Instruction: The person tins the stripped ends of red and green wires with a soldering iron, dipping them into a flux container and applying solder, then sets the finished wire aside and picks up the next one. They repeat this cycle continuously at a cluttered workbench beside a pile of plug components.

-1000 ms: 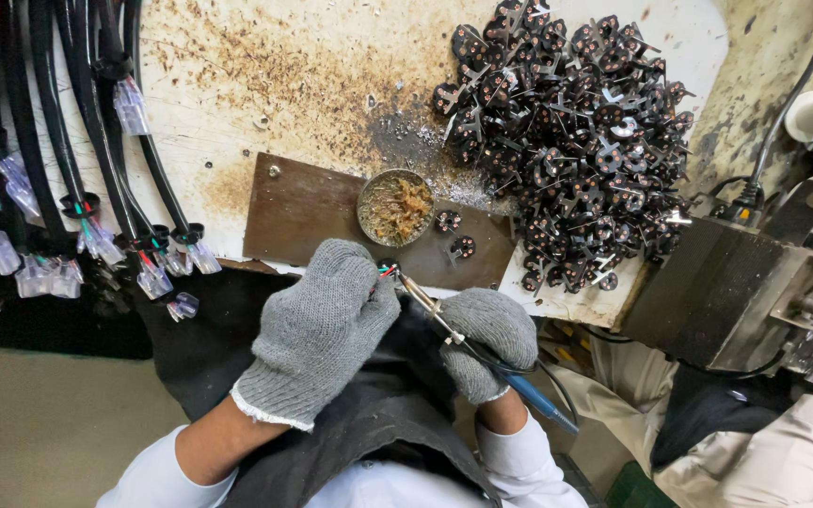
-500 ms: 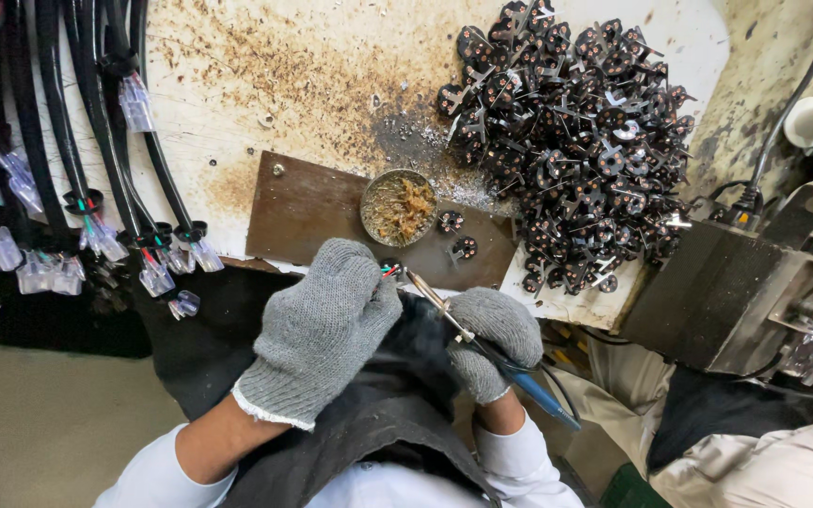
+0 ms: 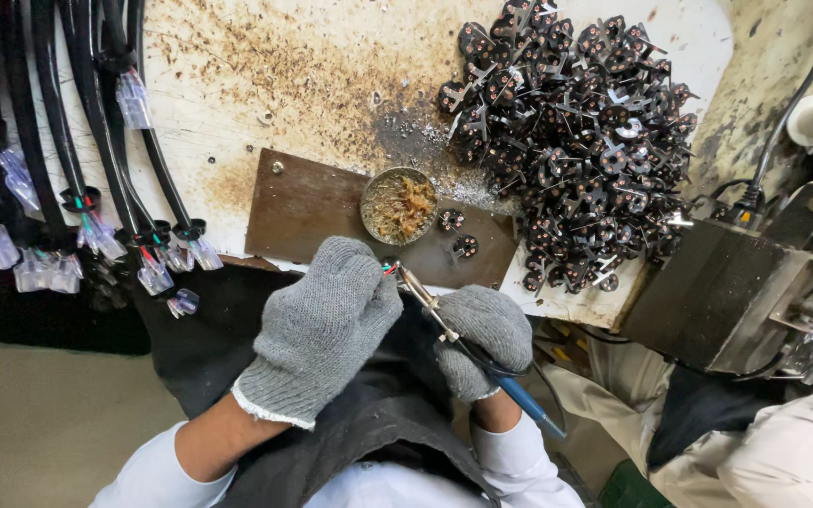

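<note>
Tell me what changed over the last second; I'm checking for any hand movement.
Almost nothing. The right hand keeps the soldering iron angled toward the left hand, which stays closed around a small wired part. The tin and connector pile are unmoved.

Both hands are in grey knit gloves: the right hand (image 3: 482,334) grips a blue-handled soldering iron (image 3: 468,343), tip touching the wire ends pinched in the left hand (image 3: 326,325). Round tin of flux (image 3: 399,205) sits just beyond, with a big pile of black connector parts (image 3: 571,141) on the stained table (image 3: 265,85).
</note>
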